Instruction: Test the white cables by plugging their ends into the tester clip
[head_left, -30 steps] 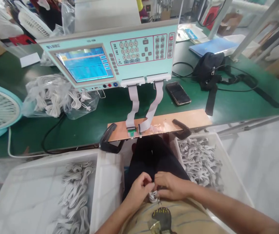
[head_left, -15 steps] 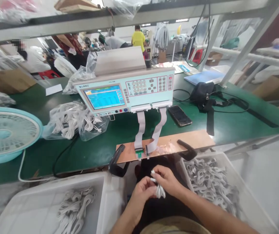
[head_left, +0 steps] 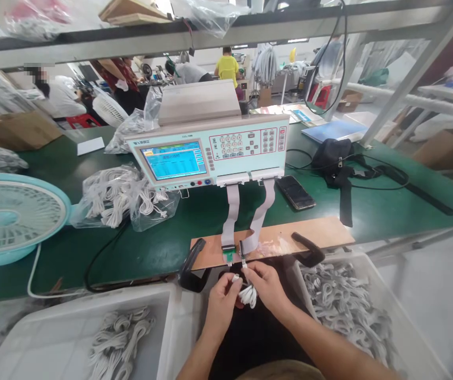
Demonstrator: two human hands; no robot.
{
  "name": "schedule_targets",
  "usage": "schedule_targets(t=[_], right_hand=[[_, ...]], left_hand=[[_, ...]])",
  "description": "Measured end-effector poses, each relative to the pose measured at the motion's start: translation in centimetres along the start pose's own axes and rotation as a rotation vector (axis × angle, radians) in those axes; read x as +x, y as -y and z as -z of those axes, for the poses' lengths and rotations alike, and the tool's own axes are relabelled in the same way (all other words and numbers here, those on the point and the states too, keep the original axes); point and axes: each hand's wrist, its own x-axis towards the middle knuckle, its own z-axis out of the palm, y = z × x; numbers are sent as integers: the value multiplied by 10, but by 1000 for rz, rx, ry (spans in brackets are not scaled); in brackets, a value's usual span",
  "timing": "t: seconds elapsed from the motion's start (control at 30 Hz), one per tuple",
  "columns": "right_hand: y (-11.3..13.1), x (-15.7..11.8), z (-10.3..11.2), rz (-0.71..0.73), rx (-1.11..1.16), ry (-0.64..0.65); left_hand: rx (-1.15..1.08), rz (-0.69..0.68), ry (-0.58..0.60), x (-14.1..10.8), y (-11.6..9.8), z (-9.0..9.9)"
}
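Observation:
A bundled white cable (head_left: 249, 296) hangs between my two hands, just below the front edge of a wooden board (head_left: 321, 232). My left hand (head_left: 226, 295) pinches one white plug end of it, close under the small green circuit board (head_left: 229, 255). With closed fingers, my right hand (head_left: 263, 282) holds the other end at the connector (head_left: 243, 259) on the board's edge. Two flat grey ribbon cables (head_left: 232, 211) run from these connectors up to a tester (head_left: 250, 153) with a lit blue screen.
Black clamps (head_left: 191, 266) grip the board at both sides. White bins (head_left: 171, 311) with cable bundles stand left and right. A fan (head_left: 16, 216), bagged cables (head_left: 111, 198), a phone (head_left: 295, 192) and a black pouch (head_left: 331, 158) lie around the tester. People are in the background.
Both hands have moved up toward the board with the cable bundle. The right hand's cable end is now at the right connector. The tester's screen shows different content.

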Motion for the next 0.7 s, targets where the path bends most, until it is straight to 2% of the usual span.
schedule_targets(t=[0.17,0.3,0.37,0.47,0.7], right_hand=[[4,-1,1,69,-55,-30],[7,1,-2,-24,73,-12],[7,2,-6,-109,197,-13],[7,3,-11,-203,351,-50],[13,1,-10,-199,373,-38]], left_hand=[[213,-88,110,6,-15,18],[207,-101,153,10,-24,22],[167,-103,123,12,-25,20],[119,-126,15,14,-21,16],[-14,-100,-155,15,-10,6]])
